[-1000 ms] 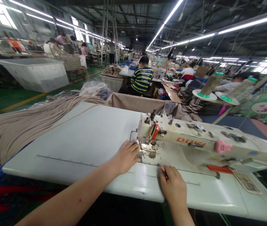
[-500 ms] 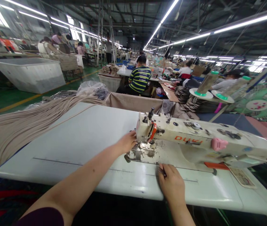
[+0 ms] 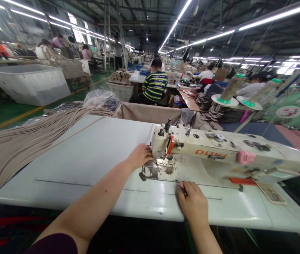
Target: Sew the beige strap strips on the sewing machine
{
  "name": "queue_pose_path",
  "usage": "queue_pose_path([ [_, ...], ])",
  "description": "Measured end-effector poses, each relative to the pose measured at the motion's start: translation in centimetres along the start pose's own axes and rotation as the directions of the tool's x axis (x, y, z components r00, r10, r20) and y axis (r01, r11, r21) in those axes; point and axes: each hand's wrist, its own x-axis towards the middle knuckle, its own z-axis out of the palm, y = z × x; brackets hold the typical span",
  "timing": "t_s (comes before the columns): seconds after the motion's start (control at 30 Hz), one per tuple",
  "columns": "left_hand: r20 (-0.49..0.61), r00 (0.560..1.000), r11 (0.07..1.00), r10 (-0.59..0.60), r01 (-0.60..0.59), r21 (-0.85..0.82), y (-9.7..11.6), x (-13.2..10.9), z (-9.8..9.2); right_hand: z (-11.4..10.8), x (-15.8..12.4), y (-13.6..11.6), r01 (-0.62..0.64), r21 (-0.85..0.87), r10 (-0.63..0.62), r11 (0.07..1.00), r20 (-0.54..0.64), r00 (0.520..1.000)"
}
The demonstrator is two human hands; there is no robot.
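Observation:
My left hand (image 3: pixel 140 156) reaches to the left side of the sewing machine (image 3: pixel 192 143), its fingers bent together beside the needle area. The machine head hides the fingertips, so what they grip is not clear. Behind that hand, a thin beige strip (image 3: pixel 150 132) runs back across the table. My right hand (image 3: pixel 194 201) rests at the front of the machine bed, fingers curled round a small dark tool (image 3: pixel 183 189) that is mostly hidden in the palm. The metal needle plate (image 3: pixel 163 162) lies between my hands.
A thick bundle of beige cords (image 3: pixel 33 141) drapes over the left of the white table (image 3: pixel 94 151). Thread cones (image 3: pixel 231 88) and a green fan (image 3: pixel 289 111) stand at the right. Behind the table is a fabric-lined bin (image 3: pixel 150 114); a person in a striped shirt (image 3: pixel 155 85) sits beyond.
The view has shifted slightly. A beige strip now shows behind my left hand, where none was visible before. Both hands keep nearly the same places at the machine.

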Motion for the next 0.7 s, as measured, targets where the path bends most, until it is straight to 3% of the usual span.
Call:
queue_pose_path([
  [0.27,0.016,0.991,0.990,-0.135,0.135,-0.031,1.7,-1.4,-0.5,-0.2,0.0,0.0,-0.011,-0.002,0.011,1.000,0.006,1.000],
  [0.7,0.048,0.937,0.938,-0.345,0.347,-0.029,5.8,-3.0,-0.4,-0.1,-0.1,-0.1,-0.026,-0.014,0.027,1.000,0.023,0.999],
])
